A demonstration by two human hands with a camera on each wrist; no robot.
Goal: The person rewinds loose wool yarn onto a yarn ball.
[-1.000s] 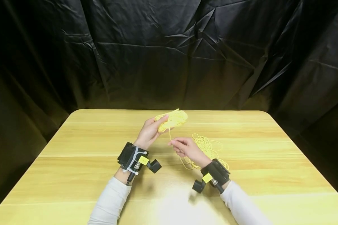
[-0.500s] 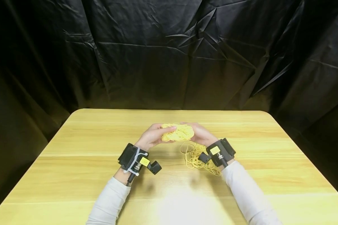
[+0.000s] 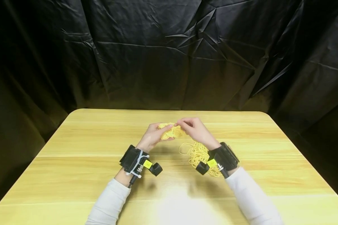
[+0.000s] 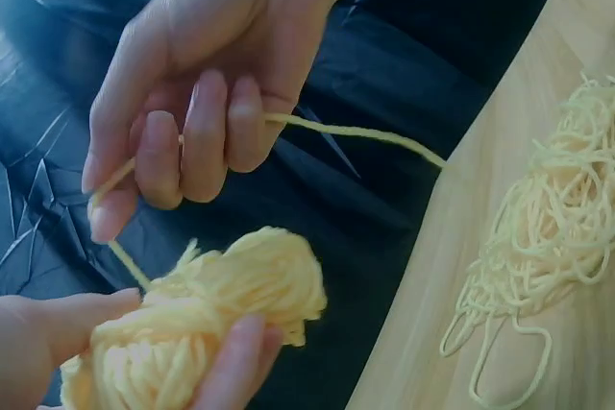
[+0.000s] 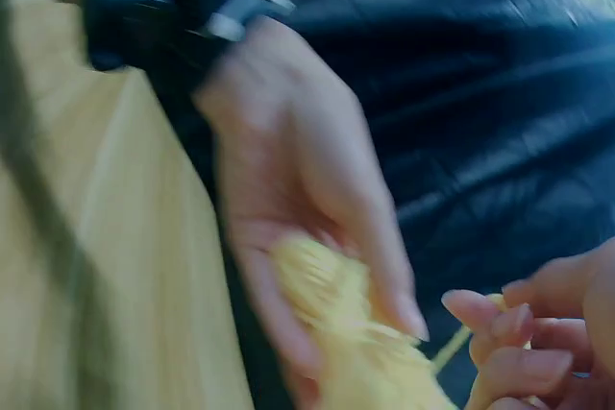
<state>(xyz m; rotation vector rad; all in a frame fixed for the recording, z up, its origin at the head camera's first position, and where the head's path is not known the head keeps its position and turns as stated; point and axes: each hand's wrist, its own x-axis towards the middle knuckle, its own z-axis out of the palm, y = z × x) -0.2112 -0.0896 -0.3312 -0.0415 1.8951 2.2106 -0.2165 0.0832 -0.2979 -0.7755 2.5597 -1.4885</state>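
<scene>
My left hand (image 3: 152, 136) grips a bundle of yellow yarn (image 4: 259, 280) above the table, thumb on one side and fingers on the other. The bundle is wound thick at both ends and narrower in the middle. Just beyond its upper right side, my right hand (image 3: 196, 132) pinches a yarn strand (image 4: 130, 264) between thumb and index finger. In the left wrist view that strand runs from the bundle through the curled right fingers and out toward the table. A loose heap of the same yarn (image 3: 198, 154) lies on the table, partly hidden under the right wrist.
The pale wooden table (image 3: 73, 175) has rounded far corners. Behind it hangs a creased black curtain (image 3: 146, 72). Each wrist wears a black strap with a small camera, the left camera (image 3: 156, 169) and right camera (image 3: 202, 167) jutting inward over the table.
My right hand swung from below the bundle, around its right end, to its upper right side with the strand. The left hand lowered the bundle slightly and keeps its grip.
</scene>
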